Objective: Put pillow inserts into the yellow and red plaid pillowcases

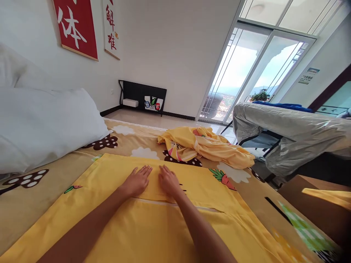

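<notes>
A yellow fabric cover [142, 233] printed with carrots lies spread flat on the bed. A long slit with a whitish edge runs across it, just nearer to me than my hands. My left hand [137, 181] rests palm down on the far part of the cover, fingers stretched out. Beside it, my right hand [168, 179] also presses on the cloth, palm down, with a narrow gap between the two. Neither hand grips anything. Beyond the cover's far edge lies a crumpled yellow cloth [208, 146] with a similar carrot print.
A white pillow [49, 128] sits on the patterned bed sheet [68, 168] at the left. To the right stand furniture under a grey plastic sheet [287, 120] and a brown cardboard box [307, 204]. A low black shelf [142, 95] is by the far wall, near sliding glass doors [246, 76].
</notes>
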{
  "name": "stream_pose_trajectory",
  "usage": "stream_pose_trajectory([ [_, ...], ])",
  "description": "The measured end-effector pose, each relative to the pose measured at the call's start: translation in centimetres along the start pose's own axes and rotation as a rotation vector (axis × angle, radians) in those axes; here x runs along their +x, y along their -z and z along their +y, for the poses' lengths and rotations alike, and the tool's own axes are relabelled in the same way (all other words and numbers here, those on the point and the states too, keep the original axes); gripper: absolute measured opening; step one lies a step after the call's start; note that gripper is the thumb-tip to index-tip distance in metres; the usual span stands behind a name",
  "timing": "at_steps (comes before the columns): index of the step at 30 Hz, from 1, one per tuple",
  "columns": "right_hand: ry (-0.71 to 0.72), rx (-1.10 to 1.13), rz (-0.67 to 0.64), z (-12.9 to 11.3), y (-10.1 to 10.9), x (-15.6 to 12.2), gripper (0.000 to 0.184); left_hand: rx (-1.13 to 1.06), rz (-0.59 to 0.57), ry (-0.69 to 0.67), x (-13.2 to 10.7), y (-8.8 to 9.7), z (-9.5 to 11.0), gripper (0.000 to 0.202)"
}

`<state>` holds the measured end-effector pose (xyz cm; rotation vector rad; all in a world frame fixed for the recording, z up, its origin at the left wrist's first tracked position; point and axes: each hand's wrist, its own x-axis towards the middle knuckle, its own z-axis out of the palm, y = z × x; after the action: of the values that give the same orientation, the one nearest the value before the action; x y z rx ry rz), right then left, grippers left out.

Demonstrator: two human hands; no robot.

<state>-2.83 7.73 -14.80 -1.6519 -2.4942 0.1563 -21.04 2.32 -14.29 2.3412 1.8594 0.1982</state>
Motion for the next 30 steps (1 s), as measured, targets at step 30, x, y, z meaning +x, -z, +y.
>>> stream_pose_trajectory([
  [30, 0.161, 0.012, -0.229, 11.4, 1.9, -6.2, 0.062, -0.179, -0.012, -0.278, -1.4, -2.8, 3.7, 0.054],
])
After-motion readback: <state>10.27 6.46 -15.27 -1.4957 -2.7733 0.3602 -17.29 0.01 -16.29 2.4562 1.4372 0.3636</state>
